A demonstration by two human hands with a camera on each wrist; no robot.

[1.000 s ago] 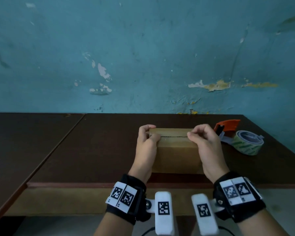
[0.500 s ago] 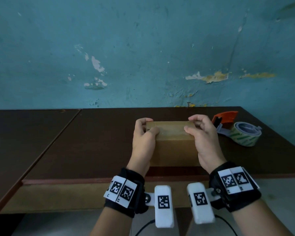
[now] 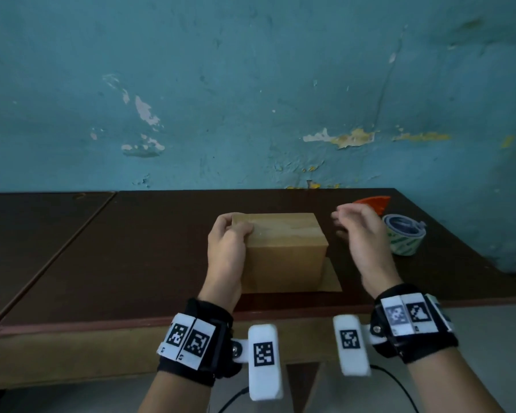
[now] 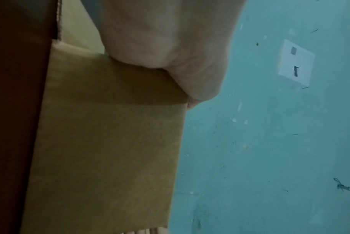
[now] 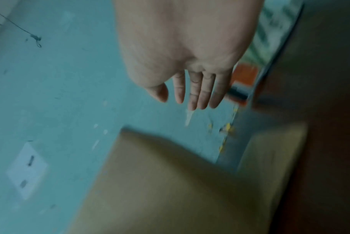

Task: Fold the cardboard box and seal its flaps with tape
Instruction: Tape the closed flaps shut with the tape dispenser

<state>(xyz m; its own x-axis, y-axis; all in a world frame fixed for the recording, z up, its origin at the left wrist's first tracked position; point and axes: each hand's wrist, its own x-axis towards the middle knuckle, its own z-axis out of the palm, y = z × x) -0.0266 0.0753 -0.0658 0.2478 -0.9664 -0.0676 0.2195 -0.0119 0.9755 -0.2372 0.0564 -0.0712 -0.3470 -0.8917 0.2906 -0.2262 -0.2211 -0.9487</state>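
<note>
So the cardboard box (image 3: 283, 251) sits on the dark brown table (image 3: 137, 257), close to the near edge and roughly in the middle of the head view. Its top looks folded shut, and 1 flap (image 3: 329, 278) lies flat on the table at the bottom right side. The left hand (image 3: 225, 248) grips the box's top left corner, thumb lying across the top face and fingers curled round the far edge. From the left wrist camera you mostly just see the palm pressed against the cardboard, so not much extra there.

The right hand (image 3: 362, 234) is off the box, hovering just to its right with nothing in it. Fingers (image 5: 198, 91) are mostly straight and close together in the right wrist view, a bit bent in the head view, all pretty blurry.

The tape dispenser (image 3: 402, 234), orange handle with a green and white roll, rests on the table just beyond the right hand, near the teal wall (image 3: 251, 99).
</note>
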